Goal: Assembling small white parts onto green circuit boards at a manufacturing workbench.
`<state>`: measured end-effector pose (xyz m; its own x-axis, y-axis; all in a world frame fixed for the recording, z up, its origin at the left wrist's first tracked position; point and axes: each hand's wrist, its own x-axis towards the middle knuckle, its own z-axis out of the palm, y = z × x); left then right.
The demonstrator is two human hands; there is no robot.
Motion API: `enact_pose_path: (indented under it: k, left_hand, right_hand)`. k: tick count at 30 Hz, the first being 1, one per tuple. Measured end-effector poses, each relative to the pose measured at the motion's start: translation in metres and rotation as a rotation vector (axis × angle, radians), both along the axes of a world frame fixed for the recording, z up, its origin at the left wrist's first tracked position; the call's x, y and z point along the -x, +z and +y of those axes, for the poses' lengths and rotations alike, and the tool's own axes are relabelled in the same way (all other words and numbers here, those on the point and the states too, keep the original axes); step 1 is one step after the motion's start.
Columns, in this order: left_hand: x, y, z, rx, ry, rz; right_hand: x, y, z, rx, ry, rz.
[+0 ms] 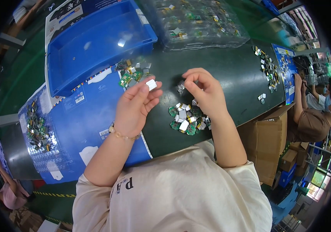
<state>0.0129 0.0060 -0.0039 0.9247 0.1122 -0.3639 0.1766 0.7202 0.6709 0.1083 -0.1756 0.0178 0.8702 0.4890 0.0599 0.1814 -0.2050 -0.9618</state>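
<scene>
head view: blue tray [99,48] lies beyond the hands [130,110].

Pretty bright and even overall, with daylight blowing out the window [320,179] at lower right and a soft sheen on the dark worktop [233,69]. The clear plastic trays [208,42] catch some glare. Heavy fisheye bend and black corners though, plus the co-worker [314,125] at right looks kinda mushy.
</scene>
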Motion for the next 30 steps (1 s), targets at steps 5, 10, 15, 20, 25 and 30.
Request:
enact_pose_path:
  k: [5, 10, 15, 20, 25, 30]
  left_hand:
    - [0.001, 0.004, 0.001, -0.072, 0.056, -0.046]
    - [0.004, 0.008, 0.000, -0.307, 0.047, -0.100]
    - [0.005, 0.007, 0.000, -0.319, 0.032, -0.114]
    - [0.010, 0.006, 0.007, -0.252, -0.181, -0.231]
    - [0.007, 0.000, 0.010, -0.003, -0.251, -0.272]
    - [0.007, -0.003, 0.009, 0.257, -0.227, -0.245]
  right_hand:
    - [-0.003, 0.002, 0.003, -0.085, 0.024, 0.197]
    - [-0.020, -0.007, -0.009, 0.416, 0.102, -0.221]
    - [-0.011, -0.011, 0.001, 0.614, 0.010, -0.437]
    - [-0.013, 0.012, 0.010, 0.524, -0.002, -0.484]
    - [-0.003, 0.004, 0.009, -0.098, 0.381, 0.137]
    - [0.014, 0.007, 0.010, -0.292, 0.250, 0.563]
